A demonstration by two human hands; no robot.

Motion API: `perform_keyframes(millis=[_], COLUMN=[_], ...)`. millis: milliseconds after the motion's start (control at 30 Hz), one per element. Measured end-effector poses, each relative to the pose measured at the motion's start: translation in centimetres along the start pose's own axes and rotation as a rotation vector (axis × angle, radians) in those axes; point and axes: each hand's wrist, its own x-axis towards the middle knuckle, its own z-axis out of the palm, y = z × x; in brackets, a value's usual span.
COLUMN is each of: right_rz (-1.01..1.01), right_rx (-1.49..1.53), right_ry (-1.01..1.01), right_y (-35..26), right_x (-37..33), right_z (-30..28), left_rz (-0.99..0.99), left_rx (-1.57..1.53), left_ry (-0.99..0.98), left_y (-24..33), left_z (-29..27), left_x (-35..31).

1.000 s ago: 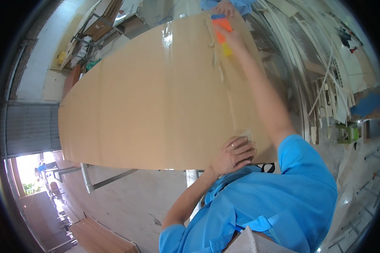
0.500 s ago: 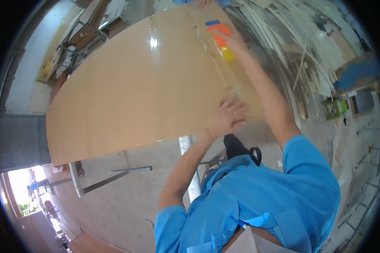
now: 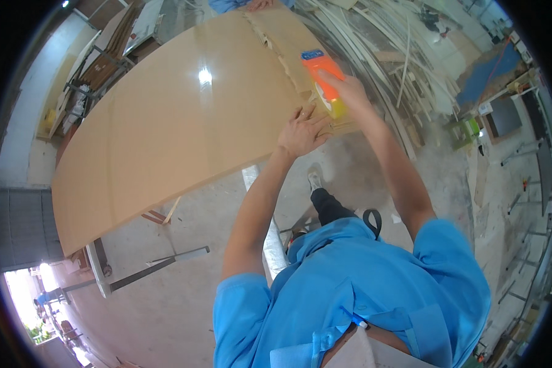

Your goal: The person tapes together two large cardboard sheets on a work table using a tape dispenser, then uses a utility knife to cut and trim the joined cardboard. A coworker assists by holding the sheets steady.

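A large tan board (image 3: pixel 165 122) with a glossy surface stretches from the near edge to the far end. Along its right side runs a ragged, raised line (image 3: pixel 279 58), like torn film or tape. My right hand (image 3: pixel 349 92) grips an orange and yellow bottle-like thing (image 3: pixel 326 76) with a blue end, held over the strip right of that line. Its exact kind is unclear. Beside it, my left hand (image 3: pixel 303 133) lies on the board by the near right corner, fingers spread, holding nothing I can see.
Another person's hand (image 3: pixel 259 5) rests at the board's far end. Long thin wood strips (image 3: pixel 374 67) lie heaped to the right. Metal legs (image 3: pixel 98 270) stand under the board at left. A green box (image 3: pixel 463 132) sits on the floor at right.
My right hand has drawn the orange thing along the board toward the near edge. My left hand, blurred before, now lies on the board close to it. The whole view has shifted.
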Motion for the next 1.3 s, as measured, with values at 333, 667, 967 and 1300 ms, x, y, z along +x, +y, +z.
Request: perform_keyframes(millis=[333,667,967,1300], right_rz=[0.009,-0.001,0.109,0.076], right_rx=[-0.079,-0.059,-0.043,-0.005], right_ry=[0.05,-0.003,0.125,0.058], right_y=[0.5,2.4,9.8,7.7], right_x=[-3.4,-9.7,-20.1,-20.1], right_z=[0.7,1.9,2.2,3.3], left_rz=[-0.054,-0.364,-0.422,-0.743], left_rx=[-0.044,-0.283,-0.451,-0.792], left_ry=[0.095,0.314,0.407,0.298], left_y=[0.5,-1.5,-2.1,-2.4], left_z=[-1.0,-2.5,-2.4,-5.8], left_x=[-1.2,-7.6,-6.9,0.9])
